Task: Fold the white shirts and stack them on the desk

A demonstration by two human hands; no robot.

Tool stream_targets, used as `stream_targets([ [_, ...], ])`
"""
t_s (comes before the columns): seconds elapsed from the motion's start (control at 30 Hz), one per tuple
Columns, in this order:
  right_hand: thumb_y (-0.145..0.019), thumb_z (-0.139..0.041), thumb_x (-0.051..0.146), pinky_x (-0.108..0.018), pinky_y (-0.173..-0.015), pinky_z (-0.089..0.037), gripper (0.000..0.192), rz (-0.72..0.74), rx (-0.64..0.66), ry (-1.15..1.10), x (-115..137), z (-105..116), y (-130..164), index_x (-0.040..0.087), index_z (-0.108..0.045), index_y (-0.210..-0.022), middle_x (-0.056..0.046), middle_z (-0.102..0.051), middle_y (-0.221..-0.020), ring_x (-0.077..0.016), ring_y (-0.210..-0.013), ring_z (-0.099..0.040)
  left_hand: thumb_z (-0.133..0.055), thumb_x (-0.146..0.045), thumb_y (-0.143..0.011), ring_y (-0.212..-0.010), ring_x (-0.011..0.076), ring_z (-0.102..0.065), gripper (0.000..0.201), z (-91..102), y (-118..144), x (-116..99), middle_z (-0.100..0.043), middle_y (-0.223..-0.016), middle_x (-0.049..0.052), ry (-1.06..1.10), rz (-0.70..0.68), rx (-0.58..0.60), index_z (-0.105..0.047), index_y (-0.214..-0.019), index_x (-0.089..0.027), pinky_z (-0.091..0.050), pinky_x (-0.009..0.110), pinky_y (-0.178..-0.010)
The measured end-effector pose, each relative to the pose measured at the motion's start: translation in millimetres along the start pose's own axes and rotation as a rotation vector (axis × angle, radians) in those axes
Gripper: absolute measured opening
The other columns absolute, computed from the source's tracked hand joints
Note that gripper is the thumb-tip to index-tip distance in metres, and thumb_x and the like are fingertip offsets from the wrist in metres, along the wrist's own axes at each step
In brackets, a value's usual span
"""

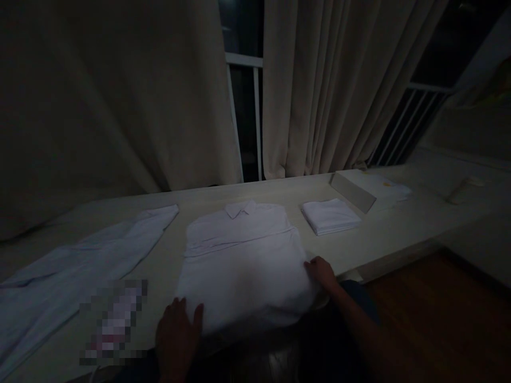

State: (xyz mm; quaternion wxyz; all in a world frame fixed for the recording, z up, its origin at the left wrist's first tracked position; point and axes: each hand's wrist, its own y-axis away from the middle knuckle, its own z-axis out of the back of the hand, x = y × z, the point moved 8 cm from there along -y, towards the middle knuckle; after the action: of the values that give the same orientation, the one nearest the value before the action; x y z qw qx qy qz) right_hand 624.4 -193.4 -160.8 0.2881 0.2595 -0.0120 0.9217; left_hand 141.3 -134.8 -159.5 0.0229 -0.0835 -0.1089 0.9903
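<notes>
Looking down at the bench (399, 234), we see the white shirt (243, 260) lying flat between our hands, collar away from us, its long axis running from the near edge toward the curtain (339, 90). Our left hand (178, 335) rests spread and flat at the shirt's near left corner; our right hand (321, 272) presses on its right edge, fingers curled, and lies a little farther along the shirt. A folded stack (330, 215) sits beyond to the right, another garment (80, 266) lies left.

- A dim room in a home, likely a bedroom.
- Long curtains (335, 90) and a railed window (247, 106) beyond the hands.
- Wooden floor (439, 319) to their right.
</notes>
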Motion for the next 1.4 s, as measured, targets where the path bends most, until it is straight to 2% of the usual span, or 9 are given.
stream_targets([
  [0.13, -0.073, -0.07, 0.045, -0.03, -0.068, -0.045, 0.029, 0.027, 0.105, -0.052, -3.2, -3.1, 12.8, 0.016, -0.067, -0.077, -0.012, -0.071, -0.087, -0.0258, -0.082, -0.066, -0.022, -0.053, -0.09, -0.133, 0.0354, -0.038, 0.071, 16.7, 12.9, -3.8, -0.044, -0.142, 0.024, -0.099, 0.054, -0.125, -0.046, -0.134, -0.002, -0.027, 0.049, -0.111],
  [0.3, -0.074, -0.069, 0.037, -0.028, -0.065, -0.045, 0.031, 0.026, 0.13, -0.186, -12.9, -1.7, 43.1, 0.012, -0.066, -0.092, -0.011, -0.071, -0.091, -0.0229, -0.082, -0.065, -0.024, -0.051, -0.09, -0.132, 0.0368, -0.039, 0.069, 32.6, 19.8, -23.8, -0.045, -0.142, 0.025, -0.15, 0.023, -0.176, -0.046, -0.134, -0.001, -0.027, 0.05, -0.108],
  [0.63, -0.069, -0.069, 0.031, -0.031, -0.067, -0.05, 0.029, 0.014, 0.3, -0.654, -24.8, -9.3, 85.2, 0.012, -0.072, -0.09, -0.009, -0.074, -0.088, -0.0241, -0.08, -0.067, -0.022, -0.05, -0.091, -0.133, 0.0384, -0.037, 0.07, 22.1, 18.3, -18.2, -0.042, -0.144, 0.025, -0.211, 0.071, -0.147, -0.046, -0.134, 0.0, -0.025, 0.052, -0.108],
  [0.73, -0.071, -0.069, 0.04, -0.034, -0.072, -0.051, 0.037, -0.007, 0.403, -0.822, -14.9, -2.9, 93.2, 0.012, -0.072, -0.096, -0.011, -0.074, -0.092, -0.025, -0.08, -0.068, -0.023, -0.047, -0.092, -0.138, 0.0401, -0.029, 0.067, 19.8, 15.4, -40.0, -0.038, -0.147, 0.023, -0.2, 0.006, -0.111, -0.045, -0.137, -0.003, -0.021, 0.057, -0.109],
  [0.87, -0.075, -0.067, 0.047, -0.038, -0.084, -0.05, 0.046, 0.094, 0.538, -0.991, 4.9, 12.2, 109.9, 0.011, -0.07, -0.104, -0.013, -0.072, -0.102, -0.0265, -0.091, -0.068, -0.023, -0.051, -0.094, -0.143, 0.0368, -0.02, 0.063, 4.1, 10.1, -90.5, -0.03, -0.155, 0.014, -0.123, -0.204, 0.009, -0.036, -0.147, -0.019, -0.017, 0.059, -0.11],
  [1.03, -0.063, -0.073, 0.029, -0.039, -0.092, -0.046, 0.051, 0.303, 0.558, -0.645, 1.5, 0.2, 119.8, 0.016, -0.067, -0.112, -0.007, -0.07, -0.112, -0.029, -0.105, -0.063, -0.025, -0.061, -0.091, -0.144, 0.0402, -0.016, 0.067, -10.4, 1.6, -104.8, -0.021, -0.158, 0.012, -0.109, -0.16, 0.056, -0.028, -0.15, -0.028, -0.014, 0.068, -0.107],
  [1.17, -0.061, -0.072, 0.024, -0.038, -0.093, -0.045, 0.056, 0.177, 0.317, -0.205, -31.7, -21.2, 108.9, 0.013, -0.064, -0.115, -0.013, -0.066, -0.118, -0.0306, -0.11, -0.06, -0.024, -0.061, -0.091, -0.144, 0.0396, -0.015, 0.067, -13.6, 0.7, -102.1, -0.02, -0.159, 0.012, -0.122, -0.167, 0.064, -0.026, -0.15, -0.029, -0.014, 0.068, -0.107],
  [1.27, -0.059, -0.073, 0.023, -0.037, -0.089, -0.047, 0.063, 0.118, 0.3, -0.003, -42.0, -33.1, 115.6, 0.015, -0.06, -0.12, -0.015, -0.065, -0.12, -0.0307, -0.111, -0.061, -0.025, -0.061, -0.091, -0.144, 0.0403, -0.016, 0.067, -14.3, 0.9, -100.1, -0.02, -0.159, 0.012, -0.119, -0.173, 0.071, -0.026, -0.15, -0.029, -0.015, 0.07, -0.105],
  [1.4, -0.069, -0.066, 0.021, -0.039, -0.076, -0.05, 0.033, 0.021, 0.273, 0.293, -49.9, -18.9, 128.4, 0.016, -0.066, -0.101, -0.017, -0.07, -0.102, -0.0335, -0.097, -0.067, -0.031, -0.053, -0.091, -0.142, 0.043, -0.019, 0.063, -13.7, -1.9, -99.1, -0.026, -0.156, 0.016, -0.12, -0.137, 0.081, -0.036, -0.147, -0.022, -0.016, 0.072, -0.104],
])
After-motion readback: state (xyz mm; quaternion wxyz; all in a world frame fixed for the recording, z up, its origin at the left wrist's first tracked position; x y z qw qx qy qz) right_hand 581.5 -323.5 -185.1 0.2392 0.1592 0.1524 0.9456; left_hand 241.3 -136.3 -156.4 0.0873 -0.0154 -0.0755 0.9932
